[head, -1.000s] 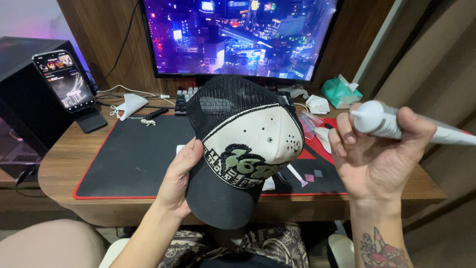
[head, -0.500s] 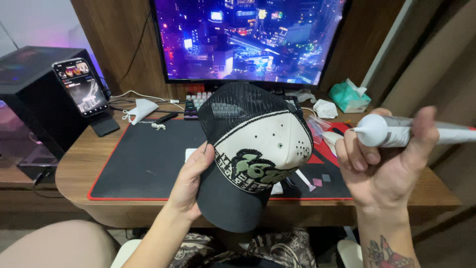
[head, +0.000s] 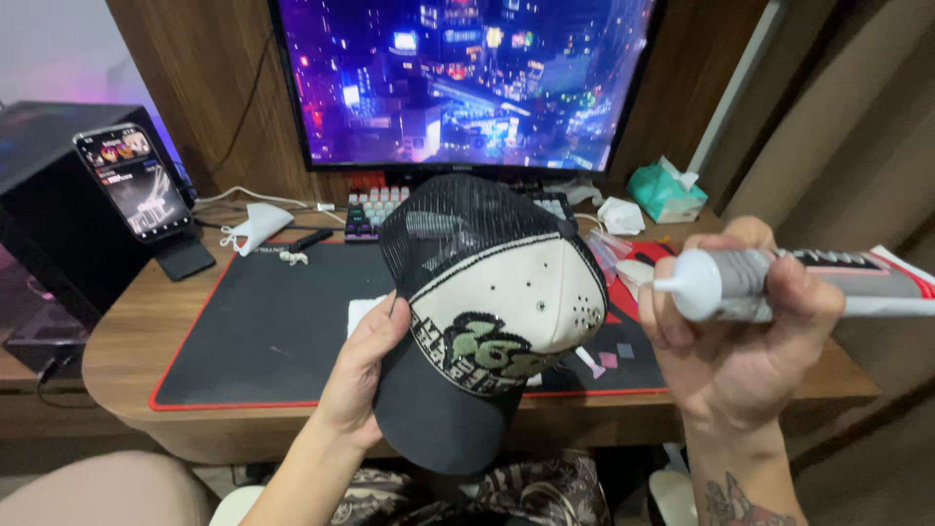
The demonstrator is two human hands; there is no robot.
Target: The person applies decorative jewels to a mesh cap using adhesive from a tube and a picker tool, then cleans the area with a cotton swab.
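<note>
Wood-panelled wall behind; large monitor lit with a purple night-city scene. Wooden desk with rounded corner below it. Black desk mat, red-edged, covering most of the top. Dark box-shaped unit at far left, cut off by the frame edge. Phone on a stand, screen lit, leaning against that unit. Keyboard at the monitor foot, mostly hidden behind the cap. Teal tissue pack at right rear, one tissue sticking up. White face mask beside a cable, left rear.

Cap held above the mat's front edge: black mesh back, cream front panel, dark brim pointing down. Left hand closed on the cap's side near the brim. Right hand closed round a glue tube, white nozzle pointing left, just beside the cap; tube's tail cut off at right. Small scraps on the mat by the cap, too small to identify.
</note>
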